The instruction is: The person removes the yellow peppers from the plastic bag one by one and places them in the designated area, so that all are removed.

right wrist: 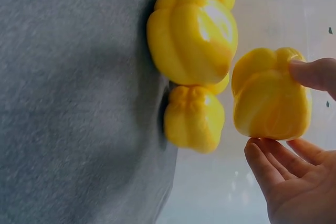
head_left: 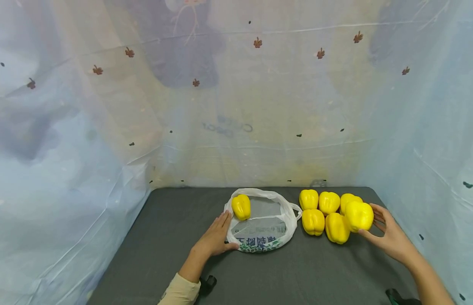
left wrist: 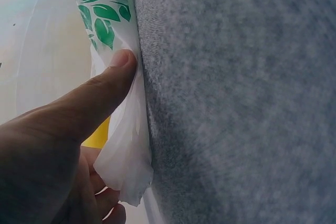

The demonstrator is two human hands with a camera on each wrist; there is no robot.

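A yellow bell pepper (head_left: 359, 217) is held between the thumb and fingers of my right hand (head_left: 389, 235); in the right wrist view this pepper (right wrist: 270, 98) is lifted clear of the table. Just left of it stand several other yellow bell peppers (head_left: 313, 222) in a close group. A white plastic bag (head_left: 291, 224) with green leaf print lies with its mouth spread wide, and one yellow bell pepper (head_left: 241, 207) is inside at its left. My left hand (head_left: 213, 237) rests against the bag's left side, fingers extended, its thumb (left wrist: 123, 61) touching the printed front.
The dark grey table (head_left: 168, 220) carries the bag and peppers. A pale patterned plastic sheet (head_left: 236, 106) hangs behind it and along both sides. Black devices (head_left: 208, 284) sit near the wrists at the lower edge of the head view.
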